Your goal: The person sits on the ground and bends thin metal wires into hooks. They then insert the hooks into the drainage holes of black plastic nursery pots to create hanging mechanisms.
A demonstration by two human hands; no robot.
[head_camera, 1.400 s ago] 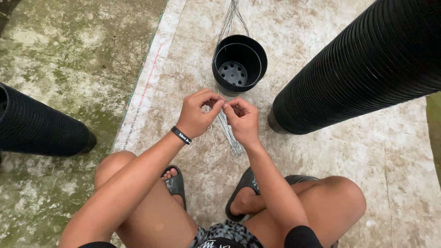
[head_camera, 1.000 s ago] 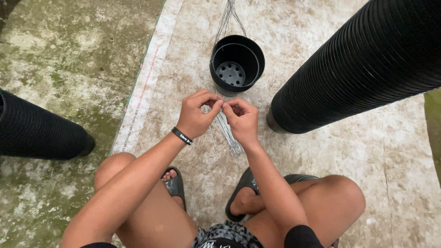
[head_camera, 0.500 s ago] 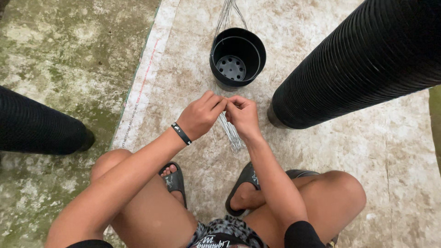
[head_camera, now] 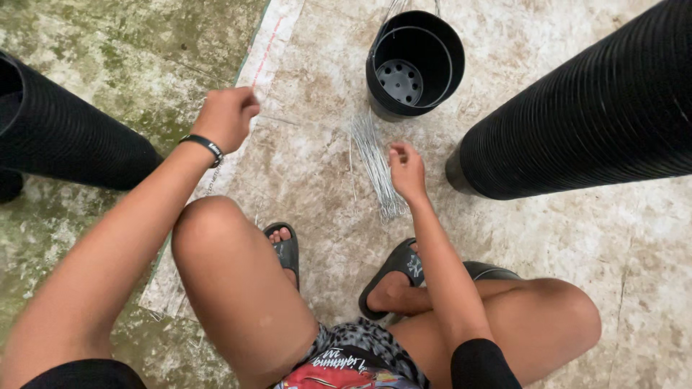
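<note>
I squat on a pale mat. My left hand, with a black wristband, is a closed fist out to the left, and a thin wire seems to run from it. My right hand is lower, with its fingertips curled onto a bundle of thin grey wires lying on the mat. Whether it pinches a wire is hidden. A black plastic pot with a wire hanger stands just beyond the bundle.
A long stack of black pots lies at the right, close to my right hand. Another stack lies at the left on mossy concrete. My knees and black sandals fill the near ground.
My hands were together over the wires. The left fist has since swung out to the left, the right has dropped onto the bundle, and the view has moved closer.
</note>
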